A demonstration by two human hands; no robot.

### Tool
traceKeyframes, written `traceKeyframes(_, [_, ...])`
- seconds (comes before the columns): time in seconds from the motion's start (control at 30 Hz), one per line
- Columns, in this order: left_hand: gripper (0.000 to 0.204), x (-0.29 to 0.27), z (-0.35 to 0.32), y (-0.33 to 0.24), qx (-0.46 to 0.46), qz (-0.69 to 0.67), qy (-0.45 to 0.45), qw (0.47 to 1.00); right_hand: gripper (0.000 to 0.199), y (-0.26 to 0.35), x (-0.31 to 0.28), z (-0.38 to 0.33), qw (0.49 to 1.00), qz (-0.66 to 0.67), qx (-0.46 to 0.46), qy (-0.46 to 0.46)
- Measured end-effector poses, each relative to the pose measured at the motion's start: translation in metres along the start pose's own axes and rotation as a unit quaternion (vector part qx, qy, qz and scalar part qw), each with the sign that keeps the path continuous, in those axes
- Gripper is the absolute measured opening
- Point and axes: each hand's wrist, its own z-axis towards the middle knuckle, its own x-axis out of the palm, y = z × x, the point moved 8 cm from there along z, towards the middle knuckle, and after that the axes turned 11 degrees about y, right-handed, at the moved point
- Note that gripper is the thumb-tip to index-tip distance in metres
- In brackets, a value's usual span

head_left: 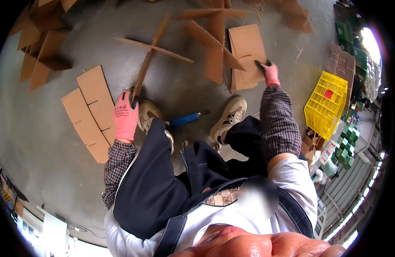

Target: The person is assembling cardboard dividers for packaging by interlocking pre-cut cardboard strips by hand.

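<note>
My left hand [126,112], in a pink glove with dark fingertips, is closed on the near end of a long cardboard strip [145,70]. That strip stands on edge, crossed by a second cardboard strip [174,54]. My right hand [269,72], gloved alike, has its fingers closed at the right edge of a small stack of slotted cardboard sheets [247,40]. Its thumb's exact place is hard to see. Beside my left hand, flat slotted cardboard sheets [96,92] lie overlapping on the floor.
An assembled cardboard divider [215,47] stands ahead, with more dividers [45,47] at the far left. Between my shoes lies a blue-handled tool [184,120]. A yellow plastic crate [326,103] is at the right. Thin cardboard scraps [298,53] are scattered on the grey floor.
</note>
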Motion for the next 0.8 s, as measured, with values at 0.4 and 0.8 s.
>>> traceKeyframes(0.4, [0.039,0.033,0.013,0.011,-0.001,0.109,0.051,0.993,0.032,0.39,0.166,-0.356,0.762,-0.269,-0.548,0.217])
traceKeyframes(0.8, [0.033,0.017,0.003,0.005,-0.014,0.044,-0.022,0.999,0.04,0.393,0.226,-0.336,0.768,-0.291,-0.516,0.245])
